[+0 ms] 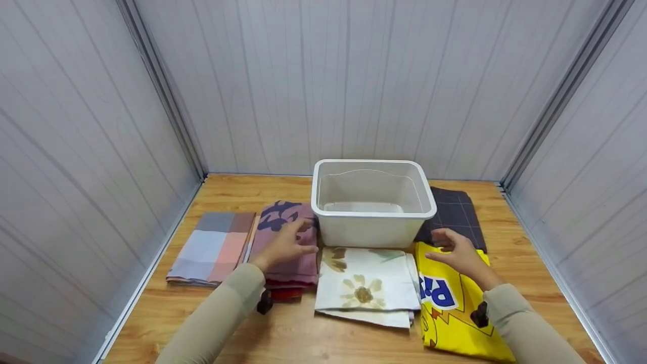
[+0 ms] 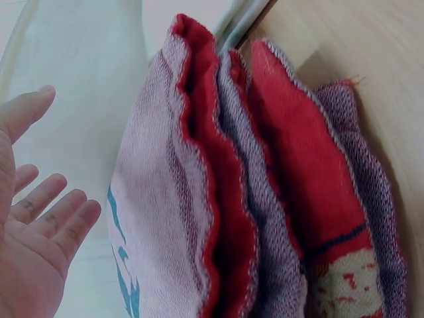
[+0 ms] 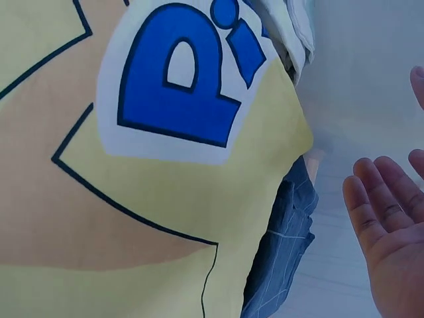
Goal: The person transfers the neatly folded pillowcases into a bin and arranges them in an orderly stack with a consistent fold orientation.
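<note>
Head, bin: white bin (image 1: 374, 231) on wooden table (image 1: 283, 333), between the hands.
Head, left hand (image 1: 285, 246): left of bin, over mauve cloth (image 1: 299, 270), thumb and fingers wide.
Head, right hand (image 1: 462, 256): right of bin, over yellow cloth (image 1: 455, 331), thumb and fingers wide.
Head, cloths: flowered cloth (image 1: 363, 296) in front of bin; checked cloth (image 1: 212, 247) far left of it; dark cloth (image 1: 457, 210) at its right side.
Left wrist, mauve cloth: red layers (image 2: 301, 152) show; left hand's fingers straight.
Right wrist, yellow cloth: blue lettering (image 3: 149, 99); right hand's fingers straight.
</note>
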The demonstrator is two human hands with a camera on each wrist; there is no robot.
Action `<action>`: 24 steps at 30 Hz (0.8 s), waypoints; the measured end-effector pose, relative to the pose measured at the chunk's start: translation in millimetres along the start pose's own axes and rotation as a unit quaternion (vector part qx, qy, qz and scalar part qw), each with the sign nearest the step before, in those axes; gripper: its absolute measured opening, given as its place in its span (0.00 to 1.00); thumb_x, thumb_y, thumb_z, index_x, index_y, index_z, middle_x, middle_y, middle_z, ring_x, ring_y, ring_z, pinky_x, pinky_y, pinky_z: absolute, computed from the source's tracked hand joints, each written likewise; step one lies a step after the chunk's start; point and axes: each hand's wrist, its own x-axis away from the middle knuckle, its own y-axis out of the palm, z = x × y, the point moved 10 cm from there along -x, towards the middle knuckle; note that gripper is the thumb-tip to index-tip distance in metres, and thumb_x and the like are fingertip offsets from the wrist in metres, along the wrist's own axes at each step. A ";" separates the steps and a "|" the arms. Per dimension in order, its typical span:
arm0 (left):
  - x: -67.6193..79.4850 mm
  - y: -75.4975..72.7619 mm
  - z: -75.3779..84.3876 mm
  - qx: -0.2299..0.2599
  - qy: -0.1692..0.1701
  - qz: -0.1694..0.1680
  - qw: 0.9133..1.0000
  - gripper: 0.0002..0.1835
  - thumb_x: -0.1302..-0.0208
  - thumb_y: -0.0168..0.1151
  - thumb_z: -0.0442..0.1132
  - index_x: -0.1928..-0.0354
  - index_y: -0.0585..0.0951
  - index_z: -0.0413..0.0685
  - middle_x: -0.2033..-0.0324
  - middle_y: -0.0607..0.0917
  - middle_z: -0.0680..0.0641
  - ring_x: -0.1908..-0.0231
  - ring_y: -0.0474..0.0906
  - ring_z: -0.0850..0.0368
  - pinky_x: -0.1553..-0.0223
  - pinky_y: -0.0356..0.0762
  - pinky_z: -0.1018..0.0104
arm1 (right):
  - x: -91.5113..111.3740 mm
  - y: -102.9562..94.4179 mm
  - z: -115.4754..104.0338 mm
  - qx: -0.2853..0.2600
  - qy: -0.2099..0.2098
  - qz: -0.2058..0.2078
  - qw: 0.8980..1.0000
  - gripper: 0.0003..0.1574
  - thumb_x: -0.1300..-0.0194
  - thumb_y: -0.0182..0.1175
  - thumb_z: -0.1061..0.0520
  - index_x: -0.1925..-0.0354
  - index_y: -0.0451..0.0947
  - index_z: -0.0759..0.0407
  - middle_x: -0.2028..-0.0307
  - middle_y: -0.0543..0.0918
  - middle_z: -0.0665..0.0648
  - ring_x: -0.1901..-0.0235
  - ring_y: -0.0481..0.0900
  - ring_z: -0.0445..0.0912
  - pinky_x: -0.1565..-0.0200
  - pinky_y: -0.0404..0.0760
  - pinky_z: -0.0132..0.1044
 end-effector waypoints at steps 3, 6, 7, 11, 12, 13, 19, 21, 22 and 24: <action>-1.7 5.2 4.6 -0.002 0.015 -0.006 1.000 0.39 0.33 0.77 0.40 0.25 0.71 0.33 0.27 0.76 0.30 0.29 0.76 0.31 0.28 0.76 0.37 | -1.4 4.1 -2.2 -0.006 -0.009 -0.005 1.000 0.39 0.31 0.76 0.54 0.30 0.74 0.69 0.35 0.81 0.76 0.39 0.83 0.67 0.34 0.82 0.63; -3.7 10.8 8.4 -0.005 0.028 -0.012 1.000 0.37 0.33 0.77 0.39 0.27 0.73 0.32 0.28 0.76 0.29 0.29 0.76 0.31 0.27 0.75 0.37 | -2.3 9.1 -4.7 -0.012 -0.011 -0.012 1.000 0.38 0.31 0.76 0.55 0.30 0.74 0.69 0.35 0.81 0.75 0.39 0.83 0.67 0.34 0.82 0.63; -4.4 12.7 9.7 -0.003 0.030 -0.015 0.999 0.36 0.33 0.77 0.38 0.27 0.74 0.32 0.28 0.77 0.29 0.29 0.76 0.31 0.27 0.74 0.37 | -2.7 10.9 -5.7 -0.014 -0.013 -0.015 1.000 0.38 0.30 0.76 0.55 0.31 0.74 0.69 0.35 0.81 0.75 0.39 0.83 0.67 0.34 0.82 0.64; -6.5 21.2 13.9 0.008 0.033 -0.029 0.999 0.35 0.34 0.77 0.37 0.29 0.75 0.31 0.30 0.78 0.29 0.29 0.75 0.29 0.26 0.72 0.34 | -3.9 18.2 -8.7 -0.022 -0.018 -0.023 0.999 0.37 0.30 0.76 0.55 0.31 0.75 0.69 0.36 0.81 0.75 0.39 0.83 0.68 0.34 0.81 0.65; -6.9 23.3 14.8 0.008 0.035 -0.033 0.999 0.34 0.34 0.77 0.37 0.30 0.75 0.31 0.30 0.79 0.29 0.30 0.75 0.28 0.26 0.72 0.33 | -4.1 19.9 -8.8 -0.022 -0.018 -0.024 0.999 0.37 0.30 0.76 0.55 0.32 0.75 0.69 0.36 0.81 0.75 0.39 0.83 0.67 0.34 0.81 0.66; -7.2 25.4 16.0 0.012 0.038 -0.035 0.999 0.34 0.34 0.77 0.36 0.31 0.75 0.30 0.32 0.79 0.28 0.30 0.75 0.27 0.27 0.72 0.32 | -4.2 21.7 -8.5 -0.023 -0.019 -0.025 0.999 0.37 0.31 0.76 0.55 0.32 0.75 0.69 0.36 0.82 0.75 0.40 0.83 0.67 0.34 0.81 0.66; -10.1 36.4 18.5 -0.011 0.051 -0.044 0.998 0.34 0.34 0.78 0.37 0.32 0.76 0.29 0.35 0.82 0.28 0.33 0.78 0.30 0.27 0.73 0.34 | -4.9 33.3 -6.3 -0.027 -0.015 -0.036 0.999 0.38 0.31 0.76 0.55 0.31 0.74 0.70 0.35 0.81 0.74 0.39 0.83 0.65 0.33 0.81 0.64; -11.4 40.2 18.8 -0.017 0.053 -0.049 0.997 0.33 0.35 0.78 0.36 0.32 0.77 0.29 0.36 0.83 0.28 0.33 0.79 0.30 0.27 0.74 0.35 | -5.6 37.2 -6.0 -0.030 -0.012 -0.041 0.999 0.37 0.30 0.75 0.56 0.31 0.74 0.71 0.35 0.81 0.74 0.39 0.83 0.65 0.33 0.81 0.64; -11.8 42.0 19.8 -0.019 0.056 -0.051 0.997 0.33 0.35 0.78 0.35 0.32 0.77 0.29 0.36 0.83 0.27 0.34 0.79 0.30 0.27 0.74 0.35 | -5.9 39.2 -6.1 -0.031 -0.011 -0.044 0.998 0.37 0.30 0.75 0.56 0.31 0.74 0.71 0.35 0.81 0.74 0.39 0.82 0.65 0.33 0.81 0.64; -12.7 45.8 21.5 -0.020 0.065 -0.056 0.996 0.32 0.35 0.77 0.34 0.33 0.77 0.27 0.37 0.83 0.26 0.35 0.80 0.29 0.28 0.74 0.35 | -6.8 42.9 -6.0 -0.035 -0.007 -0.047 0.998 0.36 0.29 0.75 0.57 0.31 0.74 0.70 0.35 0.80 0.73 0.38 0.82 0.65 0.32 0.80 0.64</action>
